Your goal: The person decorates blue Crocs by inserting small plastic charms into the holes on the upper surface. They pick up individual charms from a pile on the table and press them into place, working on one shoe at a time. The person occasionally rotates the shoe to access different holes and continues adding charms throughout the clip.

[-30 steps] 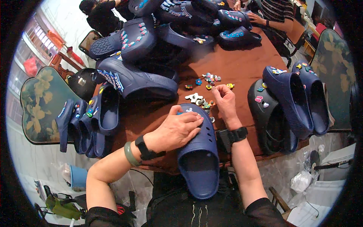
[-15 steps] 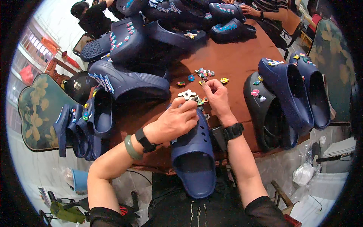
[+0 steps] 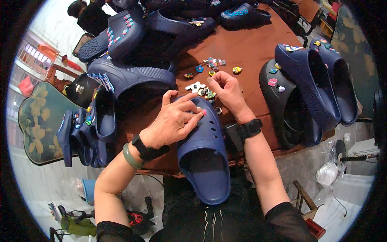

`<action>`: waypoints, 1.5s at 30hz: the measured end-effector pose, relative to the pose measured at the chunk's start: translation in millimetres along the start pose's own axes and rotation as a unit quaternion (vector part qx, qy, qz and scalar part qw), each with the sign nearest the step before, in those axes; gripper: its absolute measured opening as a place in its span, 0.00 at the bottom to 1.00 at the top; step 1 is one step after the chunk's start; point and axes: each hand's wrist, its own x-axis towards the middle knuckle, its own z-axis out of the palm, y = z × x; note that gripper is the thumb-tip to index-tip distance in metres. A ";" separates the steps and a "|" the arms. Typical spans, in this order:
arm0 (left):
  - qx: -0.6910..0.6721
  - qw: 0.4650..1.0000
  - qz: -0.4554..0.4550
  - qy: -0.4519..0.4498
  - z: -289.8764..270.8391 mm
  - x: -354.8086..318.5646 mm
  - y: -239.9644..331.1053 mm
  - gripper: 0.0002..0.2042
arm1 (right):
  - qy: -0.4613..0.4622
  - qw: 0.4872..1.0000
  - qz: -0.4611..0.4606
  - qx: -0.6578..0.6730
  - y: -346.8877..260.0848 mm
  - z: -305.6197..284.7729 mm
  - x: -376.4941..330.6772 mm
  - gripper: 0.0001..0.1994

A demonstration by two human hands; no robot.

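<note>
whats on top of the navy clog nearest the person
The left hand, with a small pink charm at its fingertips. What lies beneath the hand on the clog is hidden.

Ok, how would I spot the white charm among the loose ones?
Find the brown-covered table, then the navy clog beneath the person's left hand. Just beyond its toe lie loose shoe charms. The white charm is the broad, irregular one with a dark round spot; its neighbours are smaller.

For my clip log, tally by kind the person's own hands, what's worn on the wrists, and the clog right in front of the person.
Hands: 2, the left hand and the right hand
Black wrist straps: 2
Green bangle: 1
Navy clog: 1
Total: 6
</note>
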 end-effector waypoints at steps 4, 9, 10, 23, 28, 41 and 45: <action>0.000 1.000 -0.005 0.025 4.5 -3.8 2.7 0.07 | 0.006 0.999 0.020 0.024 5.1 -4.1 4.3 0.10; -0.004 0.999 -0.017 0.048 8.6 -8.2 7.1 0.08 | 0.078 0.996 0.021 0.030 -4.1 -25.6 11.7 0.07; -0.006 0.998 -0.022 0.053 9.1 -10.4 7.4 0.09 | 0.042 0.999 0.012 -0.024 -4.6 -27.4 9.1 0.07; -0.066 0.992 -0.093 0.053 20.5 -21.0 6.2 0.14 | -0.076 0.859 -0.179 -0.473 8.1 -21.1 -7.6 0.06; -0.130 0.988 -0.053 0.058 15.7 -23.1 2.3 0.24 | -0.033 0.820 -0.206 -0.533 8.9 -22.3 -8.5 0.04; -0.210 0.967 -0.062 0.129 38.8 -48.1 -25.3 0.41 | -0.174 0.964 0.197 0.045 -63.6 -29.9 -81.3 0.09; -0.176 0.973 -0.046 0.139 38.3 -48.5 -28.8 0.41 | -0.085 0.975 0.177 0.104 -57.9 -17.3 -92.4 0.07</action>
